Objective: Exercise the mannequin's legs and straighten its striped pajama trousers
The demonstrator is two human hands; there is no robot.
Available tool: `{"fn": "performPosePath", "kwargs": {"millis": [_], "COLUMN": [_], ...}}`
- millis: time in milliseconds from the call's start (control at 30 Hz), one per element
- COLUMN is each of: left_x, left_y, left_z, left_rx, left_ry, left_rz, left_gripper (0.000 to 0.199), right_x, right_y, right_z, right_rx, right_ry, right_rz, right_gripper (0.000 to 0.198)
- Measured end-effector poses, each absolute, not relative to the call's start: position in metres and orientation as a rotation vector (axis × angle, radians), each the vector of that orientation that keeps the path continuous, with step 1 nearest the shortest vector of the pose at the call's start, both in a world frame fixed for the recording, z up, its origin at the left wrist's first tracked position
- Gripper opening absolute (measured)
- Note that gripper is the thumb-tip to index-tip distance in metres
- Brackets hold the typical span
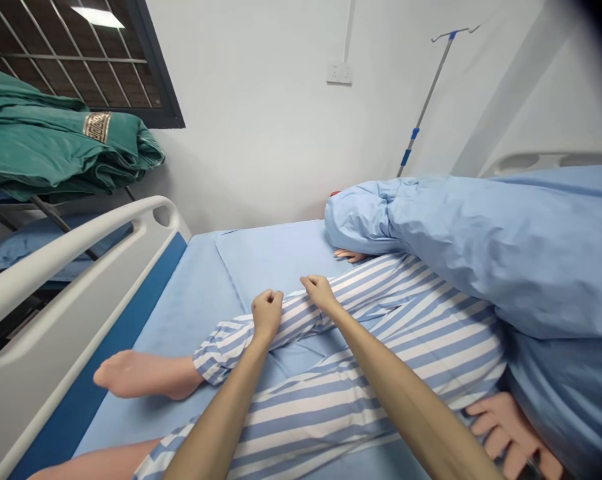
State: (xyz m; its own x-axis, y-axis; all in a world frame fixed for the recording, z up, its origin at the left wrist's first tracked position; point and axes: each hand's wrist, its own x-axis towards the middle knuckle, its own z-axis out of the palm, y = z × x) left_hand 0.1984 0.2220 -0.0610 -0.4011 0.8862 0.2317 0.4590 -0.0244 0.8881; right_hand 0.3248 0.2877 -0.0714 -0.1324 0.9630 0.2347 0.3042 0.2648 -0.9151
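Note:
A figure that looks like a manikin lies on the bed in blue-and-white striped trousers (pixel 325 403), with one bare foot (pixel 141 375) showing beyond the far cuff. My left hand (pixel 267 312) is closed at the shin of the far trouser leg, fingers curled on the striped cloth. Higher up the same leg, near the knee, my right hand (pixel 319 293) is also closed, thumb and fingers pinched at the cloth's far edge. Both forearms reach across the nearer leg. The exact fold of cloth in my fingers is mostly hidden.
A crumpled blue quilt (pixel 461 233) covers the upper body, with a manikin hand (pixel 515 427) beside the near hip. The bed's footboard (pixel 81 253) rises at left. Behind stand an IV pole (pixel 425 107) and a green folded cloth (pixel 55 147) on a rack.

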Motion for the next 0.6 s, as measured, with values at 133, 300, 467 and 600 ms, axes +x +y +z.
{"fn": "performPosePath", "kwargs": {"millis": [133,300,467,600], "left_x": [0.225,0.251,0.293,0.321], "left_y": [0.240,0.260,0.277,0.279], "left_z": [-0.057,-0.065,-0.068,-0.069], "left_rx": [1.456,1.351,1.372,1.471], "left_ry": [1.780,1.917,1.855,1.879], "left_rz": [1.364,1.360,1.379,1.284], "left_gripper": [0.030,0.028,0.027,0.027], "right_x": [0.344,0.380,0.401,0.425], "right_y": [0.295,0.303,0.311,0.329], "right_z": [-0.068,-0.066,-0.057,-0.048], "right_rx": [-1.109,-1.192,-1.178,-1.149], "right_ry": [-1.681,-1.613,-1.577,-1.586], "right_rz": [1.055,0.834,0.873,0.716], "right_gripper": [0.040,0.041,0.042,0.044]}}
